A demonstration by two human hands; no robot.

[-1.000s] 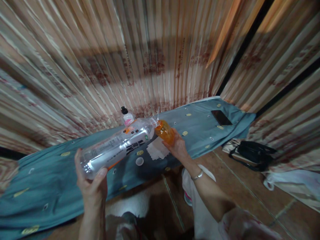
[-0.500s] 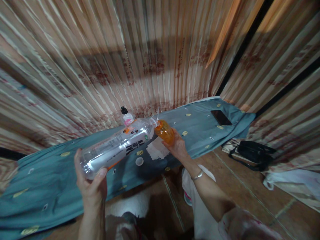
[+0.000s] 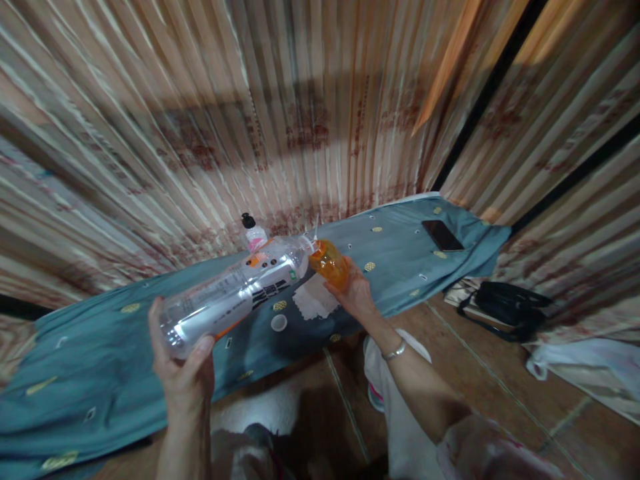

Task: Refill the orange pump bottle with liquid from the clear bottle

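Clearly your left hand (image 3: 183, 373) grips the tilted bottle (image 3: 235, 293) by its base, neck meeting the orange bottle (image 3: 329, 264) your right hand (image 3: 356, 293) steadies.

A long desk covered by a blue-grey patterned cloth (image 3: 100, 360) runs along the curtain. Directly on it lie a black phone (image 3: 443, 235), a white paper napkin (image 3: 314, 300), a small white cap (image 3: 279, 323) and a black-capped small bottle (image 3: 253, 232).

I see a clear bottle (image 3: 235, 293) with an orange-and-black label, an orange container (image 3: 330, 263), a teal cloth (image 3: 100, 360) dotted yellow, beige striped curtains (image 3: 300, 120), and a black phone (image 3: 443, 235).
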